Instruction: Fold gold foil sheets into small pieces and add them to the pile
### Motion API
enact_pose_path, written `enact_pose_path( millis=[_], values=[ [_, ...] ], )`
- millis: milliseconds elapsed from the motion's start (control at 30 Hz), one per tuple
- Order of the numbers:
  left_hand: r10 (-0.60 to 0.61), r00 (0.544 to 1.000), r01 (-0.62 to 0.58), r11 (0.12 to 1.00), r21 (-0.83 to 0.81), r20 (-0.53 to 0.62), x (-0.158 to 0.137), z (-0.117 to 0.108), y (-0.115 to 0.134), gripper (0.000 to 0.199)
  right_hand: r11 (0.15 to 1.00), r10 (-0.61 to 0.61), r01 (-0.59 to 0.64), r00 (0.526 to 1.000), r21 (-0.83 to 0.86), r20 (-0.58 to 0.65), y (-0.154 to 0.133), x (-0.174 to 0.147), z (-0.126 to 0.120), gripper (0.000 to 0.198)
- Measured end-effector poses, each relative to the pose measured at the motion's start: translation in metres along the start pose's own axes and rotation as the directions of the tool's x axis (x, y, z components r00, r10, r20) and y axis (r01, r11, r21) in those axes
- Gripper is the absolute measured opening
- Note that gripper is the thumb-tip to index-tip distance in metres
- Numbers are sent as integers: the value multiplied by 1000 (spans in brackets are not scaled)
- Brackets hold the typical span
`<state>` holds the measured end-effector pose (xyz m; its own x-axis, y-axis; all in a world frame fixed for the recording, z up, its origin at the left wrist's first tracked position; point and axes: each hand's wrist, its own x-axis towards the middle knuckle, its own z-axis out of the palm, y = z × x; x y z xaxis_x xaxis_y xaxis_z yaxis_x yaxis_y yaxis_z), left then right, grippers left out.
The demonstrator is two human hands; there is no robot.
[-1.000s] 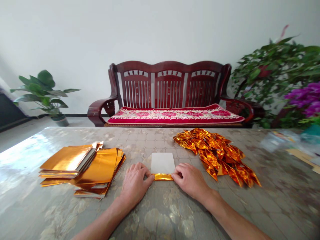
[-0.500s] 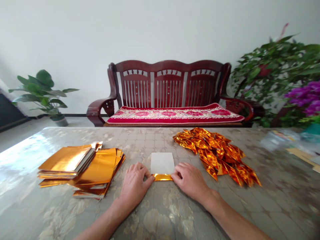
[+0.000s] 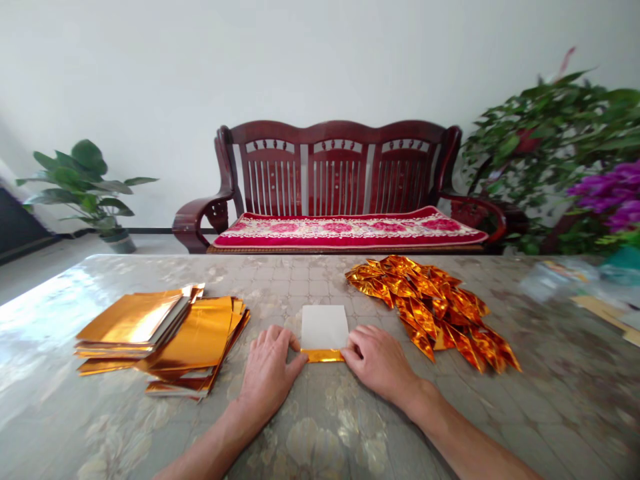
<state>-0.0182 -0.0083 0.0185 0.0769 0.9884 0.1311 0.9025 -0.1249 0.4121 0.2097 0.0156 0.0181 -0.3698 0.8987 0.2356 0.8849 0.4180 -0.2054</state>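
A sheet of gold foil paper (image 3: pixel 324 327) lies in front of me, white side up, with its near edge folded over into a narrow gold strip. At the strip's left end my left hand (image 3: pixel 273 363) pinches the fold, thumb pressed down and fingers curled. My right hand (image 3: pixel 377 360) grips the right end the same way, fingers bent inward. To the left are stacks of flat gold foil sheets (image 3: pixel 193 337), nearest my left hand. A heap of folded gold foil pieces (image 3: pixel 425 303) lies beyond my right hand.
The table (image 3: pixel 320 427) has a patterned, glossy cover. Clear plastic wrapping (image 3: pixel 555 280) and brown card (image 3: pixel 603 313) lie at its right side. Behind the table stands a wooden bench (image 3: pixel 333 180) with a red cushion, and potted plants (image 3: pixel 93 190) flank it.
My left thumb has slid slightly left along the folded strip, so a little more gold shows. Both hands otherwise stay in place on the paper.
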Motion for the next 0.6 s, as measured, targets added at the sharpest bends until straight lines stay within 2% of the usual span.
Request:
enact_pose_path(
  millis=[100,200,367,500,600],
  values=[
    [2,1000,-2,1000,3,-17,-1,1,0,14,1000,-5,5,1000,-7,-1,0,0,0,19],
    [52,998,-52,999,-8,-33,-1,2,1,15,1000,-7,7,1000,-16,-1,-1,0,0,19],
    [262,964,-263,964,-24,-45,0,5,4,26,1000,-6,6,1000,-30,-7,-1,0,-1,19],
    [464,882,-464,886,-21,84,-2,3,9,34,999,4,-5,1000,-33,-12,-1,0,0,19],
    [485,857,-498,867,37,175,-7,1,14,30,999,14,-15,1000,-32,-13,-1,0,1,18]
  ],
)
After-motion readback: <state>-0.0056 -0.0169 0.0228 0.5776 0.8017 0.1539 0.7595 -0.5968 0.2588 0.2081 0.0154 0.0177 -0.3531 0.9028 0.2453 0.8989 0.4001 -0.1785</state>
